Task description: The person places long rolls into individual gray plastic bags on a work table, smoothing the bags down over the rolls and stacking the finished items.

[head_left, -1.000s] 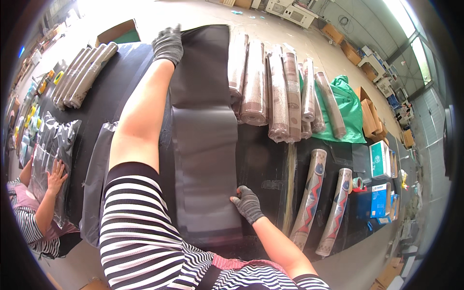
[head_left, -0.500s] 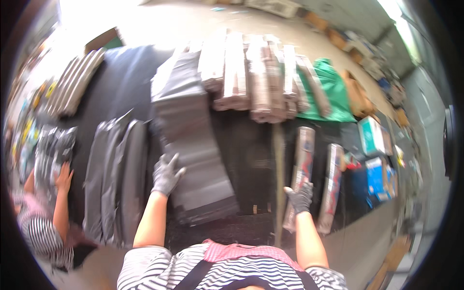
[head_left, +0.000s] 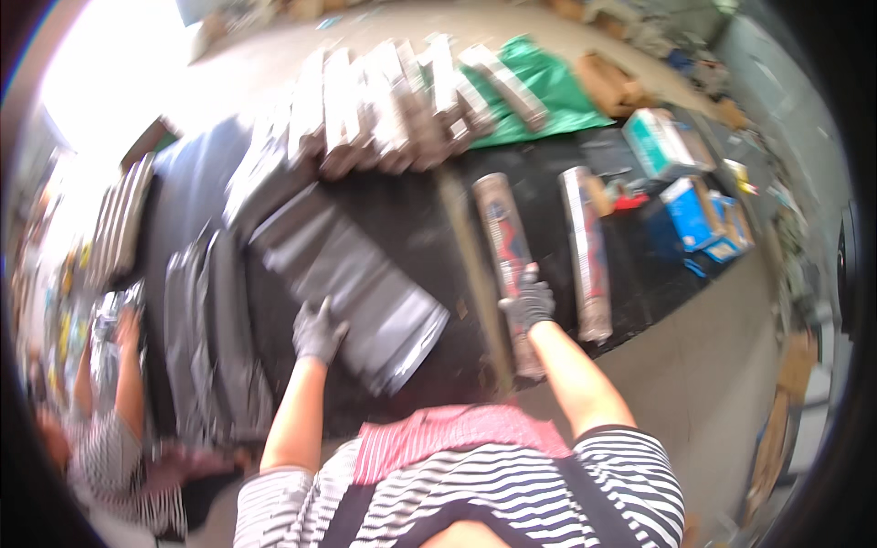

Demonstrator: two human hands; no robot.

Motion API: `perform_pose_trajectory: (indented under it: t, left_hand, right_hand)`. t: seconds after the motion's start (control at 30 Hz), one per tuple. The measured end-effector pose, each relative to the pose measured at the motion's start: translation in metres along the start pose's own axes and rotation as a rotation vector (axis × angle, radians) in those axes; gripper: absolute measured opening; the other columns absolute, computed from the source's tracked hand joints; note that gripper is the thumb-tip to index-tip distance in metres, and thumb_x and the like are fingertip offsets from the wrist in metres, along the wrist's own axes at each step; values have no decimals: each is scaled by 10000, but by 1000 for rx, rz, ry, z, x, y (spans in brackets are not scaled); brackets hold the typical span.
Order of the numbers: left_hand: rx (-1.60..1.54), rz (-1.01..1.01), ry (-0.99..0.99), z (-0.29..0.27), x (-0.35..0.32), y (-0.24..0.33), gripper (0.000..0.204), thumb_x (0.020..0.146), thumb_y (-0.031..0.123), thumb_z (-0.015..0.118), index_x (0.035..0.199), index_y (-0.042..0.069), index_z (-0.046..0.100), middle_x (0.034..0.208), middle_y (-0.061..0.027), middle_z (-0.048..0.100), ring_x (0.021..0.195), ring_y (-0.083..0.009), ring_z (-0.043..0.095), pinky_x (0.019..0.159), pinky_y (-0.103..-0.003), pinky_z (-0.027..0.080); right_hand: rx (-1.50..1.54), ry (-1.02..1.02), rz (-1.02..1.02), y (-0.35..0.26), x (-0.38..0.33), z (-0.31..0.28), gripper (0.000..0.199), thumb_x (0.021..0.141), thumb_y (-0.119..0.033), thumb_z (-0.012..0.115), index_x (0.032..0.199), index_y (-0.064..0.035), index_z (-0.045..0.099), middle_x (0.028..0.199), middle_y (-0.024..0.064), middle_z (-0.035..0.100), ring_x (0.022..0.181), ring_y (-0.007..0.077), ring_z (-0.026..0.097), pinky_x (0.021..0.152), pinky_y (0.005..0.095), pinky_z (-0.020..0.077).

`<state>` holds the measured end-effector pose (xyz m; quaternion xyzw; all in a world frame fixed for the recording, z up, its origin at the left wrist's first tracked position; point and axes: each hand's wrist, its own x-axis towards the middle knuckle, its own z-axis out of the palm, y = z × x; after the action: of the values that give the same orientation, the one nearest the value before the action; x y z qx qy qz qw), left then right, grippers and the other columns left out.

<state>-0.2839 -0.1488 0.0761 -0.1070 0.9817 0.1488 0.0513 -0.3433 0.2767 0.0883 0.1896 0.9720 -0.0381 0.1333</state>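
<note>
My left hand point(head_left: 320, 333), in a grey glove, rests at the near-left edge of a flat grey plastic sheet point(head_left: 343, 283); its fingers are spread. The sheet lies slantwise on the black table, with a shiny near end. My right hand point(head_left: 530, 301), gloved too, lies across a brown, plastic-wrapped roll point(head_left: 501, 219) with its thumb and fingers apart. A second wrapped roll point(head_left: 585, 256) lies just to its right. More grey sheeting point(head_left: 265, 196) lies beyond the flat sheet.
Wrapped rolls point(head_left: 388, 110) line the far side, some on a green bag point(head_left: 539, 91). Folded grey plastic bundles point(head_left: 215, 338) lie left. Boxes, one green-and-white point(head_left: 658, 144) and one blue point(head_left: 690, 215), stand right. A co-worker's hands point(head_left: 128, 329) handle clear plastic at far left.
The view has turned, so the table appears slanted. The grey sheet now lies more diagonally, its near end shinier. My right hand stays on the same roll, my left at the sheet's edge.
</note>
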Motion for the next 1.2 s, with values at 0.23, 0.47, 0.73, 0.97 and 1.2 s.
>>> perform_pose_trajectory:
  t: [0.23,0.47,0.73,0.97,1.2]
  left_hand:
    - [-199,384,-124,16,-34,57,531,785,295,772,1241,83,600,1241,-160,573,1191,-358,520,1019,-449,445]
    - [34,302,-183,26,-56,107,563,797,394,754,1221,61,590,1208,-172,568,1187,-360,516,992,-454,469]
    - [-49,304,-187,53,-63,97,272,863,267,679,1047,68,653,1119,-159,599,1135,-348,547,930,-456,496]
    - [-375,197,-200,70,-41,70,188,835,151,670,997,71,723,960,-201,702,899,-376,660,815,-422,517]
    - [-1070,-295,-208,65,-41,50,260,865,140,711,1085,5,678,928,-112,716,828,-167,662,786,-337,531]
  right_hand:
    - [289,-89,-152,30,-23,31,1226,654,-429,877,1546,-101,102,1274,303,555,1165,408,589,984,441,488]
    - [684,-156,-358,54,-27,25,1126,615,-260,907,1500,-22,252,1214,203,637,1093,284,644,964,363,500]
    - [954,-554,-689,67,-135,5,1200,567,-225,927,1532,-37,239,1372,140,533,1269,217,500,1082,316,380]
    - [753,-590,-804,85,-145,39,1172,573,-240,903,1522,-15,254,1323,231,561,1235,312,560,1045,346,437]
    - [212,-374,-851,87,-146,33,1143,586,-293,881,1507,-14,265,1173,270,601,1094,411,589,967,423,483]
